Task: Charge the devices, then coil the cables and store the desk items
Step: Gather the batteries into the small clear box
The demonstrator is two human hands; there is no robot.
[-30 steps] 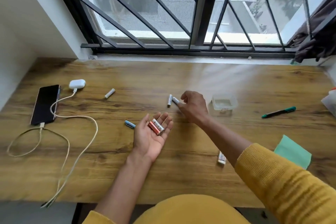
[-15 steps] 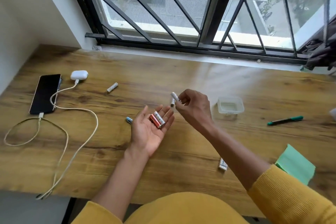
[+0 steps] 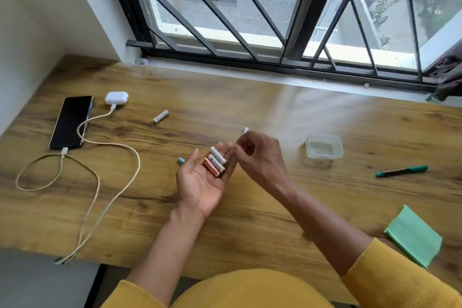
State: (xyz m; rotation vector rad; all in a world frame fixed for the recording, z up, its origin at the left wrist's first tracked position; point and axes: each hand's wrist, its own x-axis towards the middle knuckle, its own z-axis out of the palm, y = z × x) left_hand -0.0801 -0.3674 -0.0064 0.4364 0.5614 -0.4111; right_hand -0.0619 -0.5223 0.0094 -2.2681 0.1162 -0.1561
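Head view — left hand [image 3: 200, 182] flat, cradling three batteries [image 3: 215, 161]; right hand [image 3: 260, 155] curled, empty.

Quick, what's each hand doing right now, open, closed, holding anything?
Left hand: open, palm up, three batteries lying on its fingers.
Right hand: fingers curled, nothing visibly held; a battery tip shows just behind it.

Wooden desk [image 3: 250, 220] bears phone [image 3: 71, 122]; earbud case [image 3: 116, 97]; cables [image 3: 105, 182]; batteries [image 3: 160, 116]; plastic tub [image 3: 324, 146]; pen [image 3: 401, 171]; green cloth [image 3: 413, 235].

Soft daylight from the window [image 3: 250, 7], desk [image 3: 350, 117] glare, wide-angle edge distortion.
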